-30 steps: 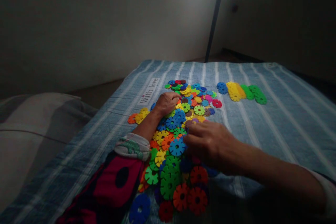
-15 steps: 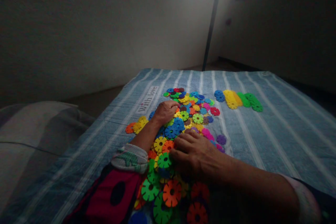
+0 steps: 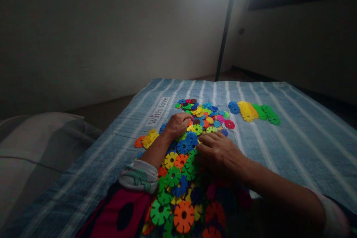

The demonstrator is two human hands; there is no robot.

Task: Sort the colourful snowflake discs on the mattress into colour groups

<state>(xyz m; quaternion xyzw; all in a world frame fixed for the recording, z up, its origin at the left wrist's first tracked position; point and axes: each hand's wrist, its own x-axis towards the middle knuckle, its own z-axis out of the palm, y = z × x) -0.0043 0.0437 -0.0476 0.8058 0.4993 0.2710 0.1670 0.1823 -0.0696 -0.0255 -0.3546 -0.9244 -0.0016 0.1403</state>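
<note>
A long heap of coloured notched plastic discs (image 3: 183, 216), flower-shaped with a hole in the middle, runs up the bed. My left hand (image 3: 178, 124) rests on the left side of the heap, fingers curled and pressed together; whatever is between them is hidden. My right hand (image 3: 220, 152) bends over the heap's right side, its fingers closed downward and their tips out of sight. A green disc (image 3: 192, 165) lies right by the right hand. Between the two hands is a cluster of blue discs (image 3: 187, 143).
Rows of blue discs (image 3: 234, 108), yellow discs (image 3: 247, 111) and green discs (image 3: 270, 115) lie apart at the right. Yellow discs (image 3: 150, 138) and an orange disc (image 3: 139, 141) sit left of my forearm. A striped blue sheet (image 3: 295, 137) covers the bed. Behind stands a dark pole (image 3: 225, 33).
My right hand has shifted forward and slightly right over the heap, exposing more green and blue discs. My left hand stays about where it was. The view has tilted up a little.
</note>
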